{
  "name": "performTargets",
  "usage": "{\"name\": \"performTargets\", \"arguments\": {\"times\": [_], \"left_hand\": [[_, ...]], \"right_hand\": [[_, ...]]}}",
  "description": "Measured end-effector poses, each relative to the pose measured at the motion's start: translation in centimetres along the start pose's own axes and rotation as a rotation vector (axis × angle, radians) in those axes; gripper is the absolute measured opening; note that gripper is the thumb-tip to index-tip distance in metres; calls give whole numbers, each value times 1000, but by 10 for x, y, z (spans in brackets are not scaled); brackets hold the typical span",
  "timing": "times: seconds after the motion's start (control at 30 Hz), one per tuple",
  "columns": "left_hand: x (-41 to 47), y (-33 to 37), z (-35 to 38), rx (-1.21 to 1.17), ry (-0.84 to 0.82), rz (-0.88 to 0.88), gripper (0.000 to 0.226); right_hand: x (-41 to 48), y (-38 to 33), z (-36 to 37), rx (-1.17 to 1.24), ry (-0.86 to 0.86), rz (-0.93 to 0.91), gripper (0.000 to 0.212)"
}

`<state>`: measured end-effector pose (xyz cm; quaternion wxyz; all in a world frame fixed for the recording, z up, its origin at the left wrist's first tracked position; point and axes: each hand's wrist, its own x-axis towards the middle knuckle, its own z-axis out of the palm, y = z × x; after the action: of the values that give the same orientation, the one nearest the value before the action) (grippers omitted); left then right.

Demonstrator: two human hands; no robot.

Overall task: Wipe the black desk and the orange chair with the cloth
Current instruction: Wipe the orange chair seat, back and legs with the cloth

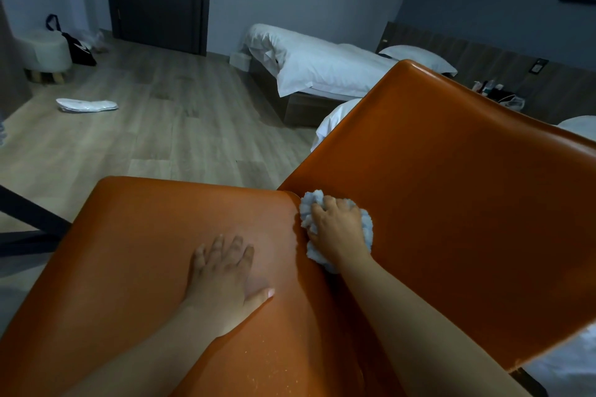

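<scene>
The orange chair (451,190) fills the lower half of the head view, its seat at the left and its backrest rising to the right. My right hand (338,226) grips a bunched light-blue fluffy cloth (366,229) and presses it into the crease where seat meets backrest. My left hand (225,274) lies flat on the seat with fingers spread and straight, holding nothing. The black desk shows only as dark legs (29,219) at the left edge.
A bed (322,68) with white linen stands behind the chair, and a second white bed edge shows at the right. On the wooden floor (161,126) lie white slippers (87,105); a pale stool (45,48) and black bag (79,48) sit near the dark door.
</scene>
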<state>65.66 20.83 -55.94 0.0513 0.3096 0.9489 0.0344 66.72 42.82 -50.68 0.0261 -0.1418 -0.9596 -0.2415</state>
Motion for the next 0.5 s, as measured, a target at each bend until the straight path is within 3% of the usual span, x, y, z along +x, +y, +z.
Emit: {"name": "performTargets", "arguments": {"times": [0.17,0.3,0.43,0.5], "left_hand": [[1,0,-2,15,-18,-1,124],[-1,1,-6,41,-38,5,124],[-6,2,-15,23,-74,4,96],[-7,3,-23,7,-100,7,96]], "right_hand": [[-3,-4,-6,289,-60,96,39],[-27,14,-24,425,97,41,18],[-44,28,-84,433,281,39,20],[-51,38,-114,383,329,39,21]]}}
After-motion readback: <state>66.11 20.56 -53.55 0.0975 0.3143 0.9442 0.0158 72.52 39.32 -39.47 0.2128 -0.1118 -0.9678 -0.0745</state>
